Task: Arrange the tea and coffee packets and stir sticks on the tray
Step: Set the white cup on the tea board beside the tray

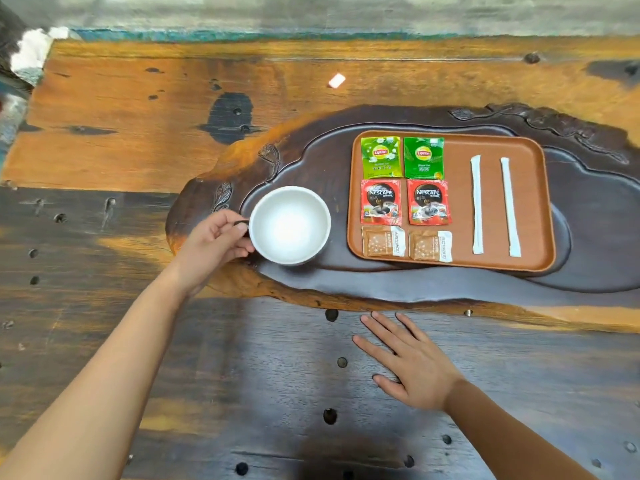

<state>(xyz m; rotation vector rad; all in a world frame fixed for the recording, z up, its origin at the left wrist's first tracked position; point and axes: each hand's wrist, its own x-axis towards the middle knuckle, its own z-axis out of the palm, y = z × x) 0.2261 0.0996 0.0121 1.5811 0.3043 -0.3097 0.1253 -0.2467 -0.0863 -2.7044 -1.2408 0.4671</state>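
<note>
A brown tray [526, 216] lies on a dark carved wooden board [346, 285]. On its left half sit two green Lipton tea packets [381, 156] [424, 158], below them two red Nescafe coffee packets [381, 202] [428, 202], and below those two small brown sugar packets [383, 241] [430, 246]. Two white wrapped stir sticks [477, 204] [510, 206] lie side by side on the tray's right half. My left hand [214, 247] grips the dark handle of a white cup [289, 225] standing left of the tray. My right hand [408, 365] rests flat on the table, fingers spread, holding nothing.
The board sits on a worn wooden table [138, 109] with dark patches and several holes. A small white scrap [336, 80] lies on the table beyond the board. White fabric [31, 50] shows at the far left corner.
</note>
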